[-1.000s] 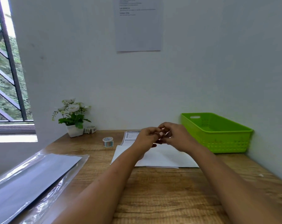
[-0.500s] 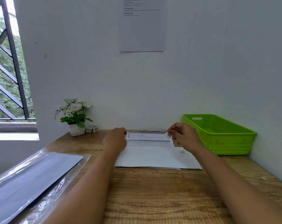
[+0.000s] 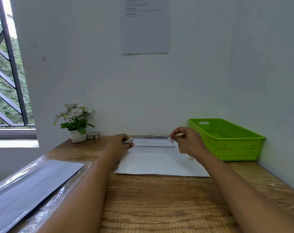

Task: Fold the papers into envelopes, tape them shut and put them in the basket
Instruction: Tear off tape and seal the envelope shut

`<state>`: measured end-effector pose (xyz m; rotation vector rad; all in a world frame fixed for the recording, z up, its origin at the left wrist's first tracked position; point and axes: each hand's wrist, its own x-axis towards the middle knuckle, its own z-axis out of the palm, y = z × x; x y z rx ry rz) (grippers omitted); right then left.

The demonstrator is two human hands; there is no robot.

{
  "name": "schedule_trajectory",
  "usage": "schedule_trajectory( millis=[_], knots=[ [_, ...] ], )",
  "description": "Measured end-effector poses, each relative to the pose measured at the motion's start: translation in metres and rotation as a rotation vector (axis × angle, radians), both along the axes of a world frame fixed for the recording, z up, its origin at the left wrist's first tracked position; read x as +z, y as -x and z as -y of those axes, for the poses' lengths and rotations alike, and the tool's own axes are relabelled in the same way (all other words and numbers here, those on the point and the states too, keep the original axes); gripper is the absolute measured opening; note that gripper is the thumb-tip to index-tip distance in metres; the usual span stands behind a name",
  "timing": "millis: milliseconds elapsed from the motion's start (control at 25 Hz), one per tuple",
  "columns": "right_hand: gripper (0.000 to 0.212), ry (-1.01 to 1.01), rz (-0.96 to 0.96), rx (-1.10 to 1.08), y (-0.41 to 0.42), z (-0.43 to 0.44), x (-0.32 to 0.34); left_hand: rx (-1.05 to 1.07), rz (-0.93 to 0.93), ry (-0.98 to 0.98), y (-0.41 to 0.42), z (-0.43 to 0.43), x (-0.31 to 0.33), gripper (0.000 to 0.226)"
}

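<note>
A white folded paper point(image 3: 159, 163) lies flat on the wooden desk, its printed strip point(image 3: 153, 144) at the far edge. My left hand point(image 3: 119, 143) rests at the paper's far left corner, its fingers curled round a small whitish thing that looks like the tape roll point(image 3: 128, 141). My right hand point(image 3: 186, 142) is raised just above the far right corner and pinches a short piece of tape point(image 3: 171, 139). The green basket point(image 3: 227, 148) stands right of the paper against the wall, with nothing visible inside.
A clear plastic sleeve with dark sheets point(image 3: 33, 182) lies at the near left. A small flower pot point(image 3: 77, 135) and a second tape roll point(image 3: 94, 134) stand at the far left. A tiny scrap point(image 3: 191, 158) sits on the paper near my right wrist.
My hands, joined over the paper a second ago, have parted. The left went left onto the tape roll; the right carried the tape piece to the far right corner.
</note>
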<state>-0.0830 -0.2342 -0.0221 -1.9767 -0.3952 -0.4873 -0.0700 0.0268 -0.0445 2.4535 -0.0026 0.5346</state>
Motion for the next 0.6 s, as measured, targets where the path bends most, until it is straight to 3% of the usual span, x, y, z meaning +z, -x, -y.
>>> schedule_trajectory(
  millis=[280,440,600],
  knots=[
    [0.009,-0.303,-0.054,0.197,0.011,-0.010,0.012,-0.470,0.101,0.259,0.020,0.064,0.036,0.021],
    [0.002,-0.397,-0.076,0.257,0.016,-0.011,0.018,-0.539,0.087,0.304,0.021,0.075,0.038,0.022],
    [0.003,-0.359,-0.073,0.251,0.016,-0.011,0.017,-0.558,0.068,0.362,0.021,0.076,0.036,0.014]
  ],
)
